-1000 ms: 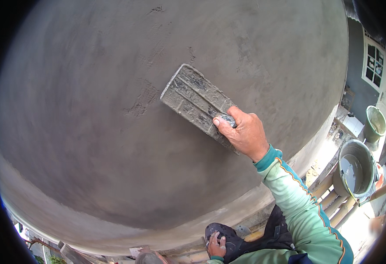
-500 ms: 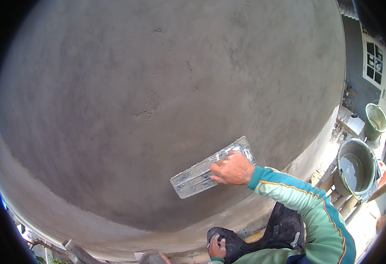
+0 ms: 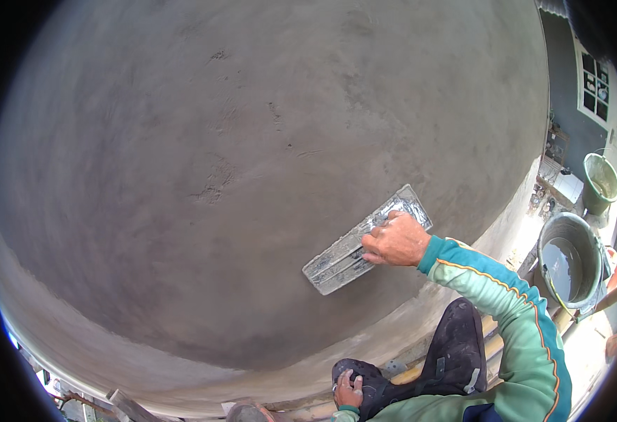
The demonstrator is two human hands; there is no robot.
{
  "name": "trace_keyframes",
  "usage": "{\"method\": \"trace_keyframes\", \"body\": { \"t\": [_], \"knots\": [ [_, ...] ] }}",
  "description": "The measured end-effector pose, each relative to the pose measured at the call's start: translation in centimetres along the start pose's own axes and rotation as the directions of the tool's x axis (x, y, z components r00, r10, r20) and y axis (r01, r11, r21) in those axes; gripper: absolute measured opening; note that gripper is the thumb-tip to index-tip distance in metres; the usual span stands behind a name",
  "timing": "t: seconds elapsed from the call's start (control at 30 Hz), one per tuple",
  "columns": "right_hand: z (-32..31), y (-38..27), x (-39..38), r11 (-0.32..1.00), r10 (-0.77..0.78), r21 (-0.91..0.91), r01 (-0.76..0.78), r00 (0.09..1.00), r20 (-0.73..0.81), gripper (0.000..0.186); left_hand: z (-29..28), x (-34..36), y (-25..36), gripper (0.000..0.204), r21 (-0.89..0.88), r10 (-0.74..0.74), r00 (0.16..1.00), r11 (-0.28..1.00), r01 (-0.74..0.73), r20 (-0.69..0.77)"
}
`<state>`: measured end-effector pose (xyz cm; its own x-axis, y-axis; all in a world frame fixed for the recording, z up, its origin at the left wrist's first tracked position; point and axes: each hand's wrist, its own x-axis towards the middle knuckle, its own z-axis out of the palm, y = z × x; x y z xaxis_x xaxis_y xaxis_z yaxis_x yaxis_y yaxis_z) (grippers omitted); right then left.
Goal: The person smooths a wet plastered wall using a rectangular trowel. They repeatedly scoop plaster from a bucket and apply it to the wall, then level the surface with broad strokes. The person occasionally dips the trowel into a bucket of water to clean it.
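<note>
My right hand (image 3: pixel 396 240) grips a plastering trowel (image 3: pixel 333 269) by its back, fingers wrapped round a handle they mostly hide. The long rectangular blade, smeared with grey mortar, lies against the grey plastered wall (image 3: pixel 182 267), tilted with its right end higher. My left hand (image 3: pixel 348 389) lies low in the view on my dark-clad leg (image 3: pixel 368 378), fingers stretched over it and holding nothing. Small rough patches (image 3: pixel 215 184) mark the wall up and left of the trowel.
At the right stands a dark bucket (image 3: pixel 543 271) holding grey liquid, with a green bucket (image 3: pixel 593 204) behind it. Bamboo poles (image 3: pixel 493 345) run below the wall. A rounded grey object (image 3: pixel 246 413) sits at the bottom edge, near a wooden board (image 3: pixel 127 406).
My right hand has slid the trowel up and to the right along the wall. The view has shifted slightly, while my left hand stays on my leg.
</note>
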<state>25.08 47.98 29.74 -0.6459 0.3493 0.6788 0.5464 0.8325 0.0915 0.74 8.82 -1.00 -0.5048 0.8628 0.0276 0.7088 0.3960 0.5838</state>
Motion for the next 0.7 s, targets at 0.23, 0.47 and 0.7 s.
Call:
{"method": "trace_keyframes", "body": {
  "t": [0.23,0.47,0.7],
  "knots": [
    [-1.0,6.8,-2.2,-0.069,0.922,0.993,-0.100,0.375,0.102,0.038,0.0,0.3,-0.4,0.043,-0.025,0.096,0.991,0.995,-0.099,-0.096],
    [-0.4,-6.0,6.7,0.567,0.727,0.703,-0.430,0.663,-0.181,0.043,0.0,-0.2,-0.1,0.044,-0.122,-0.001,0.998,0.993,-0.006,-0.064],
    [2.5,-14.3,7.9,0.901,0.356,0.333,-0.277,0.911,-0.206,0.040,0.5,-1.2,-1.3,0.044,-0.093,0.061,0.985,0.993,-0.076,-0.159]
  ]
}}
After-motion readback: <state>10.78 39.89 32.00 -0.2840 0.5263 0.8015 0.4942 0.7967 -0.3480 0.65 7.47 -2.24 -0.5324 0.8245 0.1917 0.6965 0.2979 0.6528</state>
